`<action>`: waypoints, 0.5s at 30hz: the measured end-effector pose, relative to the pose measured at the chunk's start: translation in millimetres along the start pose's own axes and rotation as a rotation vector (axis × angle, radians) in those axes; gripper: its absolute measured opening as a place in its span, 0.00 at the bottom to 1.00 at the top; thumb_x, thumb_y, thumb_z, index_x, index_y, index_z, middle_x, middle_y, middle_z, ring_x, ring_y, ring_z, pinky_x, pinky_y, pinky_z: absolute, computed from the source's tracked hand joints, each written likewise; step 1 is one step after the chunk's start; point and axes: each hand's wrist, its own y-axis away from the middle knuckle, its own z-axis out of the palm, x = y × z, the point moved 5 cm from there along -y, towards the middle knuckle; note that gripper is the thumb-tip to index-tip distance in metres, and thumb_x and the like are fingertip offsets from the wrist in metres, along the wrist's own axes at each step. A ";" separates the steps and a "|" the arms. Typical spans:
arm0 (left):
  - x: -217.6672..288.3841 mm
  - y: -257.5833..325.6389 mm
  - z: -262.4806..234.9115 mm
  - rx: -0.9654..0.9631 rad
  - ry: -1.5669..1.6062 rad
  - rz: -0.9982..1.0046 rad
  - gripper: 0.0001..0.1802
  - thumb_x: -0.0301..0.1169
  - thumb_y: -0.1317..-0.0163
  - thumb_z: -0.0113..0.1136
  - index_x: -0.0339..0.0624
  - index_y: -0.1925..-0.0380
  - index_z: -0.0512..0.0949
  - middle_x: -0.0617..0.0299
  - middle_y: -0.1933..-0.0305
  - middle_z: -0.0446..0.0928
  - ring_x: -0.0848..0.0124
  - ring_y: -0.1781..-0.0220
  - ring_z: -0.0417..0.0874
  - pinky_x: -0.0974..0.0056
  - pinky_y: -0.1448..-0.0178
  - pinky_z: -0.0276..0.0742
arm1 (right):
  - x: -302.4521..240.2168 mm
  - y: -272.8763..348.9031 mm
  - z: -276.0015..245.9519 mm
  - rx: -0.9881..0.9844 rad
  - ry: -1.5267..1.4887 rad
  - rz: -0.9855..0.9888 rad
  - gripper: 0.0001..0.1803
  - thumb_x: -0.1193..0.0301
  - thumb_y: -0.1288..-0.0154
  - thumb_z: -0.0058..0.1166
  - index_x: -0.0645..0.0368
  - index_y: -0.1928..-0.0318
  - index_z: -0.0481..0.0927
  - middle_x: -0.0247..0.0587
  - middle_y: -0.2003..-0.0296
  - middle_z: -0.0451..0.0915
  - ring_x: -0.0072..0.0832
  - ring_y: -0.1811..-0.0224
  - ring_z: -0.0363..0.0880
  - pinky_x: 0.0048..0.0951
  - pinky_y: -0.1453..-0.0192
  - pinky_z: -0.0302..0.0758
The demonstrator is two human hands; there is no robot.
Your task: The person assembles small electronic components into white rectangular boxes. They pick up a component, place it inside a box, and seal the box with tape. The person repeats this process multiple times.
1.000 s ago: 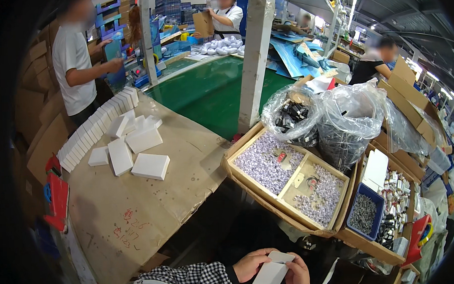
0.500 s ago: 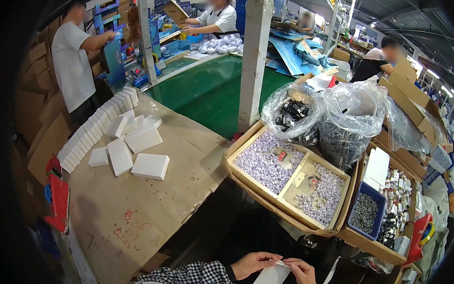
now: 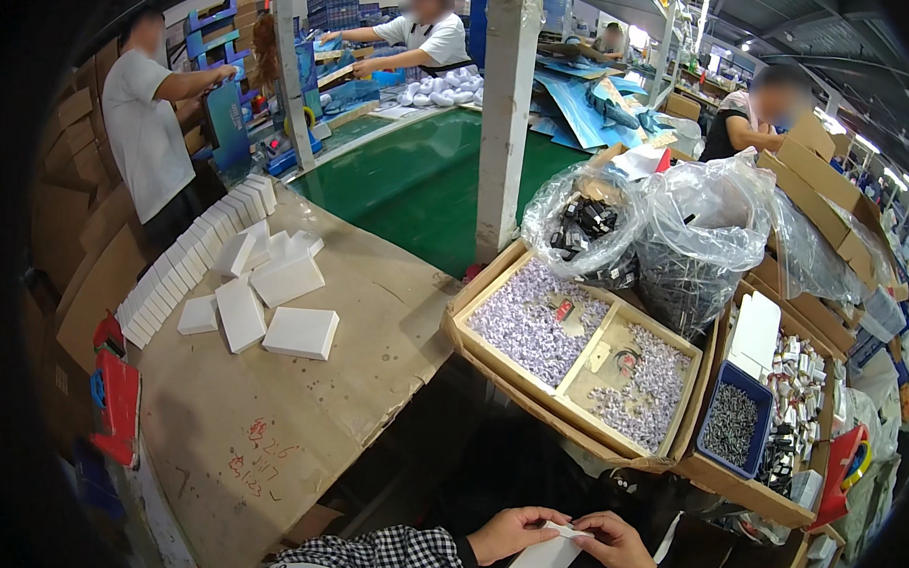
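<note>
At the lower edge my left hand (image 3: 508,535) and my right hand (image 3: 616,546) both grip a small white box (image 3: 544,559). My fingers are pinched on its far end, with the fingertips of both hands close together. Part of the box is cut off by the lower edge of the picture. Similar white boxes (image 3: 301,333) lie loosely on the cardboard-covered table (image 3: 348,388) to the left. More of them stand in a long slanting row (image 3: 198,243) along that table's far left side.
At the right, a divided wooden tray (image 3: 588,374) holds many tiny pale parts. Beyond it stand plastic bags (image 3: 688,246) of black parts, and beside it a blue bin (image 3: 735,419) of small metal pieces. A white post (image 3: 509,122) rises by the green conveyor (image 3: 401,176). Several people work farther off.
My hands have shifted slightly right, and my fingers have moved at the far end of the box. A co-worker at the back has let go of a brown cardboard piece.
</note>
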 end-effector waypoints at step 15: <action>36.6 23.9 32.4 0.103 -0.070 0.185 0.23 0.21 0.39 0.60 0.35 0.43 0.70 0.56 0.46 0.77 0.73 0.46 0.78 0.70 0.41 0.74 | -22.9 2.9 -15.4 -0.071 0.514 -0.082 0.16 0.69 0.41 0.59 0.56 0.51 0.82 0.43 0.72 0.81 0.35 0.73 0.77 0.31 0.66 0.75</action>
